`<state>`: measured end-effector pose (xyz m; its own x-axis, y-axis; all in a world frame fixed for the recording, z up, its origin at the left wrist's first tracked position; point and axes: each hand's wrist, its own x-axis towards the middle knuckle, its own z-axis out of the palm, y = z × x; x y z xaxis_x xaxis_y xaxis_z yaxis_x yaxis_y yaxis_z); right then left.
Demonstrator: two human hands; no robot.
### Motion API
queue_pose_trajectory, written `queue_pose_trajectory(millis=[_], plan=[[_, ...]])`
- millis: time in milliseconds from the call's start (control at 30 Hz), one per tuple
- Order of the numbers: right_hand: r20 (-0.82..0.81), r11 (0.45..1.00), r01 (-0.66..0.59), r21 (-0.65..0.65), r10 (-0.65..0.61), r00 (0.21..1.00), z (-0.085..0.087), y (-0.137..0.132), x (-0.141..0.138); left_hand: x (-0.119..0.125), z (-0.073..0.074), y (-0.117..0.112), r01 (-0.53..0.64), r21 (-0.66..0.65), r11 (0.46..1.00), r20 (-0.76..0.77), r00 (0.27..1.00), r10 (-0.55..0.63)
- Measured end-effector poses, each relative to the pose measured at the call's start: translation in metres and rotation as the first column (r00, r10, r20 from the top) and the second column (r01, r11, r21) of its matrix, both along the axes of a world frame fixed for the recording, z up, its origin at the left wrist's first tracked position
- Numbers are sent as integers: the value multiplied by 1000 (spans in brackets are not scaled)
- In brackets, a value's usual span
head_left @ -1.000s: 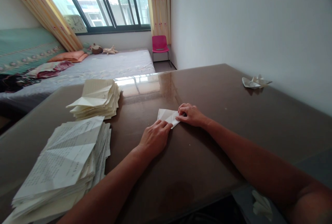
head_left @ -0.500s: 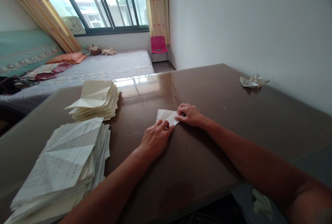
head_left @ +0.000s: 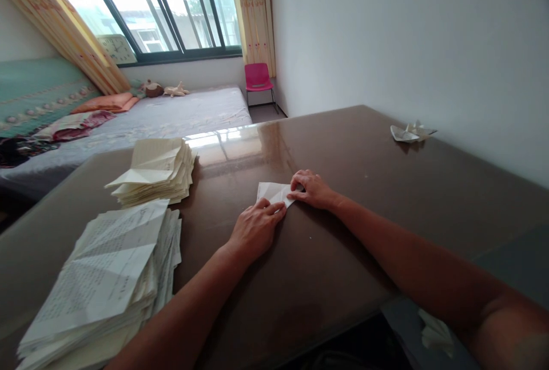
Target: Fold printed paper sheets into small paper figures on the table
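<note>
A small folded piece of white paper (head_left: 271,191) with crease lines lies on the brown table in front of me. My left hand (head_left: 256,224) is at its near edge, with the fingers closed together on the paper; the thumb is partly hidden. At the paper's right end, my right hand (head_left: 312,189) has its fingers curled and its thumb against the sheet, pinching that corner. Both hands cover parts of the paper.
Creased written sheets form a stack (head_left: 103,267) at my left, with a yellowish paper stack (head_left: 158,167) behind it. A folded paper shape (head_left: 410,132) sits at the far right of the glossy table (head_left: 343,261). Beyond stand a bed (head_left: 206,107) and a pink chair (head_left: 258,76).
My left fingers have straightened somewhat and lie lower along the near edge, so more paper shows. My right hand stays at the right corner. The whole view has shifted slightly.
</note>
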<state>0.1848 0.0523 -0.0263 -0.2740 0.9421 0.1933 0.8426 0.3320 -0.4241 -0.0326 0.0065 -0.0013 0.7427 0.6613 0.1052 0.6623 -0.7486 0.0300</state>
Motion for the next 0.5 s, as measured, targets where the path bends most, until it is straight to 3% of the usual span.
queue_pose_trajectory(millis=[333,400,500], plan=[[-12,996,41,77,-40,999,0,7,22,-1,-3,2,5,17,1000,-5,1000,-5],[-34,989,6,151,-1,999,6,2,20,-1,-4,2,2,20,1000,-7,1000,-2],[-43,961,-158,228,172,984,14,-11,7,-1,-4,1,-2,27,1000,-8,1000,2]])
